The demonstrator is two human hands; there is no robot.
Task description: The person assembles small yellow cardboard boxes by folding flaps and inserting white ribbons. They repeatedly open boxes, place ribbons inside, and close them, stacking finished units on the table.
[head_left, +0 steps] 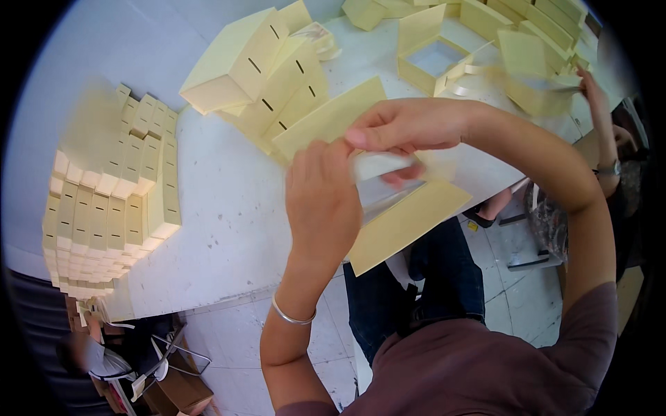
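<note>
The fingers of the left hand (320, 201) are curled shut around the near end of a pale yellow box (409, 215) with a clear window, while the right hand (409, 128) pinches a thin whitish strip (381, 165) at the box's top edge between thumb and fingertips. The box is held up in the air just over the edge of the white table (229, 208). Behind the hands lie slotted yellow boxes (267, 66), a big stack of flat boxes (111, 194) sits far left, and another person's hand (590, 87) works at the far right.
</note>
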